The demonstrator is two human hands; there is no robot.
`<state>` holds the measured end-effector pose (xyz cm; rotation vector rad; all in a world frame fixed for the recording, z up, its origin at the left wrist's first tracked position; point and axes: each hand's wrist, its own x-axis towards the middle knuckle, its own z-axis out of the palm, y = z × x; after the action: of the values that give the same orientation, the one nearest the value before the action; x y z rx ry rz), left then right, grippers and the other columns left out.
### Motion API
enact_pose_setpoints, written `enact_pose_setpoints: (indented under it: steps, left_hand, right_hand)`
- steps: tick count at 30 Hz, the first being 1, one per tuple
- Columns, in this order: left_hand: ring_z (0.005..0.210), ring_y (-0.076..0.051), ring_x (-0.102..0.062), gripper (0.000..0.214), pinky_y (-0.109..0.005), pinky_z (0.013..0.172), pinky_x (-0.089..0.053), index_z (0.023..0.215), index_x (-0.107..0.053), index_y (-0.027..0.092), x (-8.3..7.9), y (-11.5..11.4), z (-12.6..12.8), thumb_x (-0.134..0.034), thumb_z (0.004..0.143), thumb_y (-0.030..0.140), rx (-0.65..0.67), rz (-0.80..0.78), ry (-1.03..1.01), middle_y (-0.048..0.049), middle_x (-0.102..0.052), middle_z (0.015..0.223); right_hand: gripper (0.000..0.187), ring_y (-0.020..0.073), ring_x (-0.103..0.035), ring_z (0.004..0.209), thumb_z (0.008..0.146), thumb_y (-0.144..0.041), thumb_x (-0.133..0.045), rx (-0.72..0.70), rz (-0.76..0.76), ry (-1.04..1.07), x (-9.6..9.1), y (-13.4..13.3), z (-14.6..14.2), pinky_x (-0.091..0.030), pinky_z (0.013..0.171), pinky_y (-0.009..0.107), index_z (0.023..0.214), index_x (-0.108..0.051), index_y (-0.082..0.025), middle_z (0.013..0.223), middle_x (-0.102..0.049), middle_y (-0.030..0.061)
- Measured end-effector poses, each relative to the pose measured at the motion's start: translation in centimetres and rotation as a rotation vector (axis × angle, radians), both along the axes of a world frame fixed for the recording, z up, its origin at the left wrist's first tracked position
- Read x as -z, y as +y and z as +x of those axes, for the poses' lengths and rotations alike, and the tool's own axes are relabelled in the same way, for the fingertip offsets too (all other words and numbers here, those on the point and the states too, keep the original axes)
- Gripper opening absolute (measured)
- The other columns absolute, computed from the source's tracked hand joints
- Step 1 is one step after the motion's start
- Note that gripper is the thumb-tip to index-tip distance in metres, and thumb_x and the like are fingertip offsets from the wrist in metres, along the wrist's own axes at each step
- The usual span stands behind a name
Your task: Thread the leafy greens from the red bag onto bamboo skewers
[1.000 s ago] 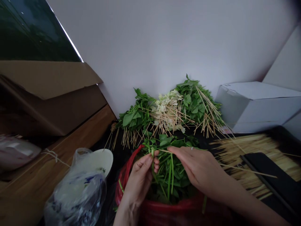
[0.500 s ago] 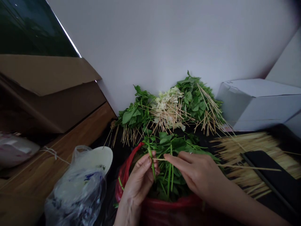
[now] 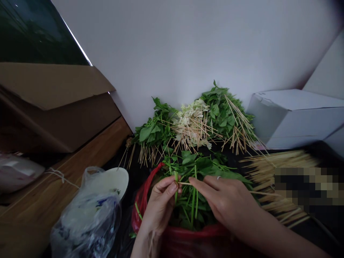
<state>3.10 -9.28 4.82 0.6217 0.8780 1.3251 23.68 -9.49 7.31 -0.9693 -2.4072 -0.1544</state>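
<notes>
**Skewering of greens: part done, much stock left**

Status: The left hand (image 3: 161, 202) pinches one green stem (image 3: 176, 186) between thumb and fingertips, closed narrowly on it, above the red bag (image 3: 143, 200). The right hand (image 3: 228, 204) holds a single bamboo skewer (image 3: 185, 184) along its fingers. The skewer's tip meets the stem at the left thumb. I judge the stem to be at the point of piercing, not yet threaded.

Done: Finished skewers lie against the wall in three heaps. These are a left green heap (image 3: 154, 132), a pale heap (image 3: 190, 125) in the middle and a right green heap (image 3: 225, 114). The sticks in each are too tangled to count.

Left: The red bag holds a full mound of loose greens (image 3: 204, 166). A broad pile of bare skewers (image 3: 268, 166) lies to the right, partly blurred and beyond counting. On this showing, a large share remains.

Count:
- Hands: two.
- Stems in hand: one.
- Skewers in hand: one.
- Finished heaps: three, two green and one pale.
- Red bags: one.
- Clear plastic bags (image 3: 86, 218): one.
- White boxes (image 3: 292, 118): one.
- Cardboard boxes (image 3: 59, 104): one.
</notes>
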Motion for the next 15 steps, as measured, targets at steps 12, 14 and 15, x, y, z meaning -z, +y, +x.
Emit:
enact_pose_setpoints:
  steps: [12, 14, 15]
  left_hand:
    - [0.071, -0.009, -0.062, 0.022, -0.019, 0.074, -0.047, 0.082, -0.076, 0.019, 1.6, -0.1, 2.0, -0.089, 0.065, 0.025, 0.036, 0.114, 0.003, 0.0014, -0.070, 0.074]
    - [0.073, -0.009, -0.062, 0.020, -0.019, 0.075, -0.047, 0.083, -0.077, 0.019, 1.5, 0.0, 1.5, -0.088, 0.067, 0.024, 0.050, 0.124, -0.006, 0.0011, -0.070, 0.076]
    - [0.073, -0.009, -0.062, 0.020, -0.019, 0.075, -0.047, 0.083, -0.077, 0.019, 1.4, 0.0, 1.2, -0.088, 0.068, 0.024, 0.045, 0.124, -0.004, 0.0010, -0.070, 0.077]
  right_hand:
    - [0.035, 0.0156, -0.057, 0.060, 0.079, 0.000, -0.050, 0.088, 0.062, -0.014, 0.7, -0.4, -1.3, -0.032, 0.054, 0.031, 0.107, -0.064, -0.017, 0.077, -0.066, 0.0018]
    - [0.032, 0.0153, -0.057, 0.060, 0.083, -0.001, -0.049, 0.073, 0.030, 0.003, 0.3, -0.2, -1.1, -0.033, 0.055, 0.030, 0.106, -0.064, -0.017, 0.077, -0.066, 0.0018]
    - [0.031, 0.0155, -0.057, 0.060, 0.085, -0.002, -0.048, 0.069, 0.010, 0.012, 0.1, 0.0, -0.9, -0.033, 0.055, 0.030, 0.106, -0.065, -0.017, 0.077, -0.066, 0.0018]
